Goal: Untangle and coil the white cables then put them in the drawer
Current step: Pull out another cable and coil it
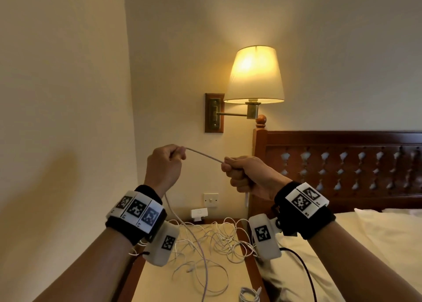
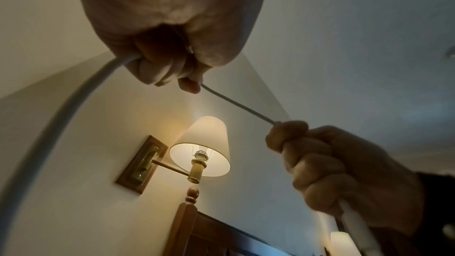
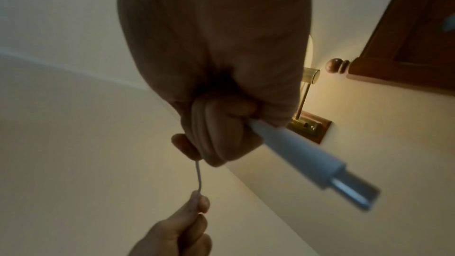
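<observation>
Both my hands are raised in front of the wall. A short stretch of white cable runs taut between them. My left hand pinches it at the top. From there the cable drops past my left wrist to the nightstand. My right hand holds the cable's end in a fist. The plug end sticks out below the fist. A tangle of thin white cables lies on the nightstand. A coiled white cable sits at its front right. No drawer shows in any view.
A lit wall lamp hangs above the nightstand. The wooden headboard and the bed are on the right. A wall switch and a white plug adapter are on the wall behind the nightstand. A black wire trails from my right wrist.
</observation>
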`<state>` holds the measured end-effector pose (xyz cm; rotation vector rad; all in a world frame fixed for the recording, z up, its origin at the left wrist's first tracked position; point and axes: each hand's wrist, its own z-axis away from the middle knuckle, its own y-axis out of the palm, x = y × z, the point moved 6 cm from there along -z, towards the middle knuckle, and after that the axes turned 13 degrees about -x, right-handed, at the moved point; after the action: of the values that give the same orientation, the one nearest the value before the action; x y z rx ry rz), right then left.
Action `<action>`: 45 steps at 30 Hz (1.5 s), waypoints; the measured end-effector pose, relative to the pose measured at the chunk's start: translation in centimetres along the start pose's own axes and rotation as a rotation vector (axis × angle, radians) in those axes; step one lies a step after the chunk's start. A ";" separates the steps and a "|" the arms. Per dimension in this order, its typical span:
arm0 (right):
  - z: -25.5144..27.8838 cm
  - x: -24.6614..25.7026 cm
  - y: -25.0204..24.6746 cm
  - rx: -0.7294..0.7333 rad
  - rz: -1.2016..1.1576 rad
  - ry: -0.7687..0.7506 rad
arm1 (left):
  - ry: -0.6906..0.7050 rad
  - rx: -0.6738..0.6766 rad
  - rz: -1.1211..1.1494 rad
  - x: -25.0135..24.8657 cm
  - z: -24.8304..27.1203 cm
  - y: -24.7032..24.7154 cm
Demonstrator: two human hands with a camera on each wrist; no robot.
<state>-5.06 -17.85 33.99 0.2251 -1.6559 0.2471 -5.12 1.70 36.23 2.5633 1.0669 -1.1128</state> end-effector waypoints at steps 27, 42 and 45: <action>0.6 0.9 -0.3 -0.144 0.034 -0.272 | 0.431 0.339 0.063 -6.9 3.0 1.5; 0.6 -1.7 1.9 0.071 -0.411 -0.024 | 0.250 0.265 0.050 -1.5 2.5 3.3; 0.3 -1.6 1.7 0.074 -0.514 -0.015 | 0.196 0.323 0.105 0.2 3.1 4.2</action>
<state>-5.73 -16.28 32.29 0.6960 -1.5475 -0.0835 -4.01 -2.49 33.34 2.9950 0.8337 -1.1044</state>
